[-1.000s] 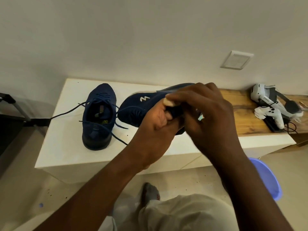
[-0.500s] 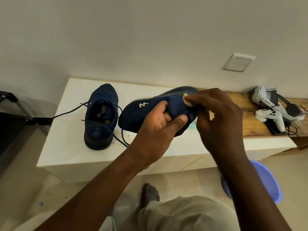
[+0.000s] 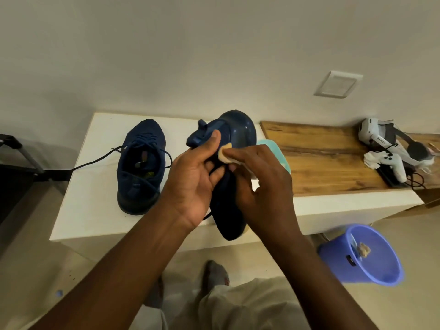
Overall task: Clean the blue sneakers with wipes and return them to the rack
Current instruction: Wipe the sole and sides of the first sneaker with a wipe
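Over the bench (image 3: 90, 186), my left hand (image 3: 192, 184) grips one sneaker (image 3: 228, 210), my right hand (image 3: 264, 184) pinches a wipe (image 3: 225, 154) against it; second sneaker (image 3: 140, 167) and racking look undone.

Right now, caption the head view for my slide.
Left hand grips navy knit sneaker; right hand presses beige wipe against it.

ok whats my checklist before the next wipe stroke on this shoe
1. Left hand grips held sneaker firmly: ok.
2. Right hand pinches wipe against it: ok.
3. Wipe clean enough to keep using: cannot tell.
4. Second sneaker set steady on bench: ok.
5. Its lace tucked in: not ok, it trails to the bench edge.
6. Bin open for used wipes: ok.
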`<move>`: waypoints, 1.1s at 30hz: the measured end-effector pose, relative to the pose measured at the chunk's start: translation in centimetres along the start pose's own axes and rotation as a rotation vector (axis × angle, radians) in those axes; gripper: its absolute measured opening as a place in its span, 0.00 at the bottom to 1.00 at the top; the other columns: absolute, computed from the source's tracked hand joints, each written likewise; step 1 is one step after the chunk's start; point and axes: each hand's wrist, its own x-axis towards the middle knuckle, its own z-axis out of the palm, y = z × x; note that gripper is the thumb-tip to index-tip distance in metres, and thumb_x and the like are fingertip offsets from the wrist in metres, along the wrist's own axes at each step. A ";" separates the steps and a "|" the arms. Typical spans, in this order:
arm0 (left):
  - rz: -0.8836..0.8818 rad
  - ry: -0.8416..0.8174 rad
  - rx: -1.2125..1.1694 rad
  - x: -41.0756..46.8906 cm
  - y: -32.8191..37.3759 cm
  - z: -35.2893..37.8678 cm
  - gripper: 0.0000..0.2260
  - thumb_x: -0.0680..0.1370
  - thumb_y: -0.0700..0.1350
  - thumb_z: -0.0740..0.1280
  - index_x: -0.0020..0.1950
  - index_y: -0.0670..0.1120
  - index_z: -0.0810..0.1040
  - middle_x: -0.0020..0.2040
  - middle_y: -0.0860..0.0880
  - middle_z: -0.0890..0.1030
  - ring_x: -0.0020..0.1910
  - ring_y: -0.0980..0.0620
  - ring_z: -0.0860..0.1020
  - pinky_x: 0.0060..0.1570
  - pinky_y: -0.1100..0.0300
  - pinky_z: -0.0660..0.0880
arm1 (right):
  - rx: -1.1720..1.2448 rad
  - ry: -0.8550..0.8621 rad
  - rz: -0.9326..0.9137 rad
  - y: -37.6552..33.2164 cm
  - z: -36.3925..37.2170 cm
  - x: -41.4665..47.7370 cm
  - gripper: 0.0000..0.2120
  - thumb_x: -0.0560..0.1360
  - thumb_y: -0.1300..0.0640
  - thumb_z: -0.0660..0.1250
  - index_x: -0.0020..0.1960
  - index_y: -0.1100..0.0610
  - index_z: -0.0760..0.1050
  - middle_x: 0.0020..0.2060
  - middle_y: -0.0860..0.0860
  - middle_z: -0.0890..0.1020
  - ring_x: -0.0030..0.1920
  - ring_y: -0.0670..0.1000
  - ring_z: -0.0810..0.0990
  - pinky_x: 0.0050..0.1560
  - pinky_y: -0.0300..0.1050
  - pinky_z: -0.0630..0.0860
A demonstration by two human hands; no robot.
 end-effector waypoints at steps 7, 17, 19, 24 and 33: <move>0.010 0.070 0.072 1.6 0.0 -1.1 0.16 0.81 0.46 0.67 0.67 0.42 0.78 0.58 0.44 0.85 0.58 0.49 0.84 0.55 0.57 0.81 | 0.120 0.078 0.232 1.7 1.9 0.4 0.09 0.78 0.64 0.68 0.56 0.55 0.81 0.50 0.47 0.81 0.52 0.45 0.79 0.52 0.43 0.78; -0.017 0.169 0.080 2.1 0.0 -2.5 0.22 0.83 0.59 0.60 0.70 0.47 0.76 0.61 0.47 0.84 0.61 0.49 0.82 0.60 0.50 0.80 | 0.003 -0.067 0.171 2.4 3.1 -2.6 0.11 0.75 0.68 0.69 0.52 0.55 0.83 0.45 0.49 0.81 0.46 0.47 0.79 0.45 0.46 0.78; -0.018 0.177 0.090 2.2 0.0 -2.6 0.23 0.83 0.60 0.59 0.70 0.47 0.77 0.61 0.47 0.84 0.62 0.50 0.82 0.63 0.49 0.78 | -0.007 -0.059 0.183 2.2 3.4 -2.0 0.10 0.75 0.67 0.69 0.52 0.55 0.84 0.46 0.49 0.82 0.46 0.47 0.80 0.45 0.47 0.79; -0.011 0.125 0.135 1.9 -0.3 -2.6 0.24 0.84 0.60 0.57 0.70 0.45 0.77 0.63 0.45 0.83 0.63 0.49 0.81 0.64 0.52 0.76 | 0.027 0.029 0.086 0.6 4.7 0.9 0.08 0.78 0.63 0.67 0.54 0.57 0.83 0.46 0.51 0.81 0.48 0.51 0.79 0.46 0.43 0.76; 0.041 0.140 0.121 1.6 -0.6 -2.1 0.21 0.85 0.56 0.58 0.70 0.43 0.75 0.61 0.44 0.84 0.60 0.49 0.83 0.56 0.56 0.81 | 0.039 0.055 0.177 0.7 4.3 0.8 0.08 0.78 0.61 0.69 0.54 0.54 0.83 0.46 0.48 0.82 0.47 0.42 0.77 0.48 0.28 0.70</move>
